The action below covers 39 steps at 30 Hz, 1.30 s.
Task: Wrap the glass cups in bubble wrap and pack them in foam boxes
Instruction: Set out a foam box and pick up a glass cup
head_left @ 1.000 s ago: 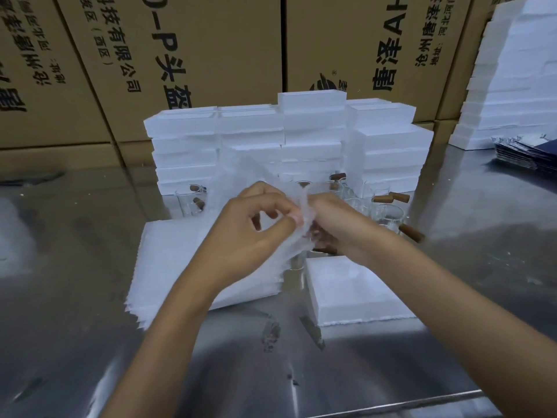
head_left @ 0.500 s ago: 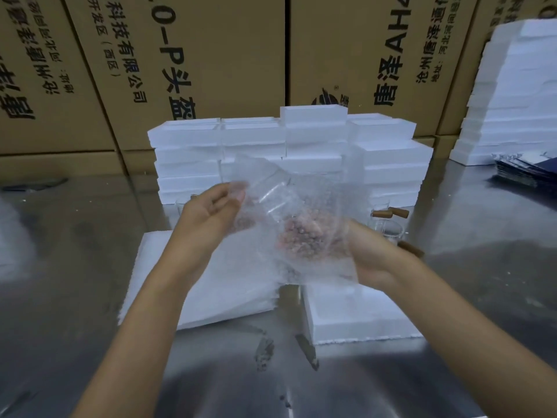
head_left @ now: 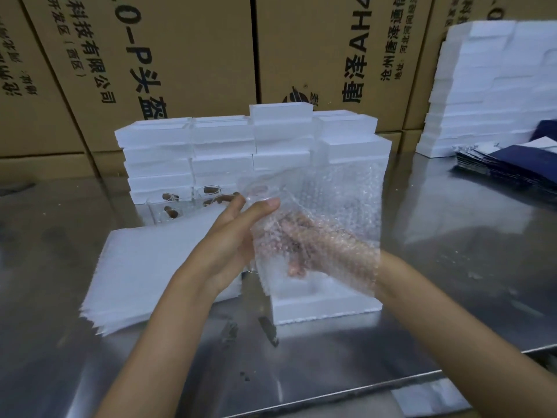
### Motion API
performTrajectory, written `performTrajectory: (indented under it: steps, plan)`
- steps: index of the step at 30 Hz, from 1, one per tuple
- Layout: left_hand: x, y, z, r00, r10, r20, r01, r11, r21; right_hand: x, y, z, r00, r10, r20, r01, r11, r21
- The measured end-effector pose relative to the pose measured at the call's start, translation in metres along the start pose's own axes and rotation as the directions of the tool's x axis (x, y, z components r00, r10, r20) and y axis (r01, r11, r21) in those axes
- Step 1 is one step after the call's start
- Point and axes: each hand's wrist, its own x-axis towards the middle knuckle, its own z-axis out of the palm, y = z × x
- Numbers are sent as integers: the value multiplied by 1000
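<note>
Right grip (head_left: 304,245) inside bubble wrap (head_left: 337,212) (blurred)

Bare steel table (head_left: 452,267) lies right; foam boxes (head_left: 250,152) and glass cups (head_left: 168,206) block behind

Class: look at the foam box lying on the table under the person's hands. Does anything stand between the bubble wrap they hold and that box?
Nothing visible does. Both hands hold the bubble wrap in the air directly over the foam box, with only open space between them.
</note>
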Motion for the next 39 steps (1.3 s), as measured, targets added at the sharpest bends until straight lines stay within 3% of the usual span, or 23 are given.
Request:
performTrajectory:
  steps: [3, 6, 8, 10, 11, 12, 14, 16, 17, 21, 25, 28, 30, 34, 39]
  plan:
    - [0, -4, 11, 997, -7, -71, 8, 1000, 8, -13, -8, -7, 988, 43, -149, -62, 990, -128]
    - [5, -5, 13, 990, 35, -133, -46, 996, -79, -23, -18, -25, 936, -133, -326, 110, 990, -90]
    - [6, -4, 12, 991, 52, -127, -76, 978, -192, -29, -19, -41, 785, -209, -583, 250, 968, -11]
    - [6, -5, 12, 989, 51, -139, -88, 959, -269, -33, -12, -52, 655, -202, -728, 332, 943, 36]
    - [6, -6, 14, 989, 41, -144, -84, 950, -300, -34, -6, -56, 671, -187, -718, 327, 943, 59]
    - [7, -8, 18, 989, 32, -142, -77, 943, -323, -35, 1, -56, 746, -179, -642, 295, 952, 77]
    - [6, -10, 26, 993, 24, -118, -63, 938, -342, -38, 11, -49, 931, -104, -350, 139, 987, 76]
    - [5, -15, 32, 997, 36, -64, -55, 949, -310, -36, 16, -40, 988, -76, -137, 75, 997, -15]
    - [3, -18, 34, 998, 45, -35, -53, 957, -285, -32, 17, -37, 984, -100, -148, 98, 995, -25]
    - [-13, -32, 38, 999, 17, 44, -11, 991, -131, -24, 8, -35, 880, -156, -448, 179, 984, 8]
    - [-34, -50, 23, 988, 6, 152, -26, 991, 128, -37, 18, -36, 909, -85, -407, 8, 982, -187]
    - [-43, -60, 17, 978, 37, 208, -119, 909, 399, -43, 31, -35, 901, -101, -422, -49, 943, -330]
    - [-44, -62, 19, 979, 91, 180, -170, 855, 491, -40, 37, -35, 884, -142, -446, -45, 923, -382]
    - [-39, -60, 23, 969, 200, 147, -249, 751, 612, -29, 40, -35, 847, -239, -475, 4, 896, -444]
    - [-36, -58, 21, 966, 210, 151, -258, 750, 609, -21, 45, -32, 804, -361, -472, 72, 848, -526]
